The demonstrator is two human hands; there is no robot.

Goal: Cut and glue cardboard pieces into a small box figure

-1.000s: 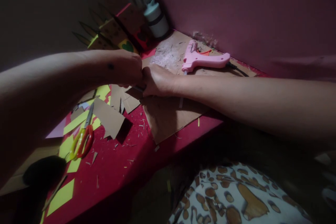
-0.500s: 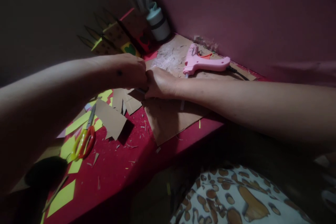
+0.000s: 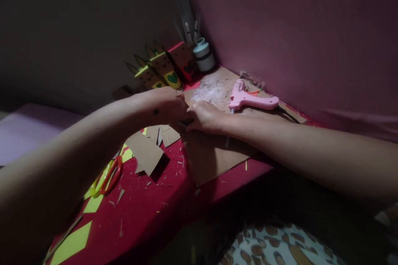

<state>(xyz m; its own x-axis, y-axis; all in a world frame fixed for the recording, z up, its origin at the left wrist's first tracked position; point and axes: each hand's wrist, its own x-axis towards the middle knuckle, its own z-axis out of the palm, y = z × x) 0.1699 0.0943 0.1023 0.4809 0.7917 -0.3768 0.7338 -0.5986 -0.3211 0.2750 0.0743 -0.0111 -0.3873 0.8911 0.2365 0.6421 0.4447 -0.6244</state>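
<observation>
My left hand (image 3: pixel 164 105) and my right hand (image 3: pixel 205 116) meet over the red table (image 3: pixel 149 211), fingers curled and pressed together on a small dark piece I cannot make out. They hover just above a large brown cardboard sheet (image 3: pixel 211 157). Cut cardboard pieces (image 3: pixel 146 149) lie right below my left wrist. A pink glue gun (image 3: pixel 251 99) rests on the cardboard just behind my right hand.
Yellow-and-red scissors (image 3: pixel 108 178) and yellow paper scraps (image 3: pixel 71 242) lie at the left front. Small decorated cardboard boxes (image 3: pixel 164 70) and a white bottle (image 3: pixel 203 56) stand in the back corner against the pink wall. Leopard-print fabric (image 3: pixel 280 248) is below the table edge.
The view has tilted up, so everything sits lower in frame. Both hands stay pressed together at the same spot over the cardboard.
</observation>
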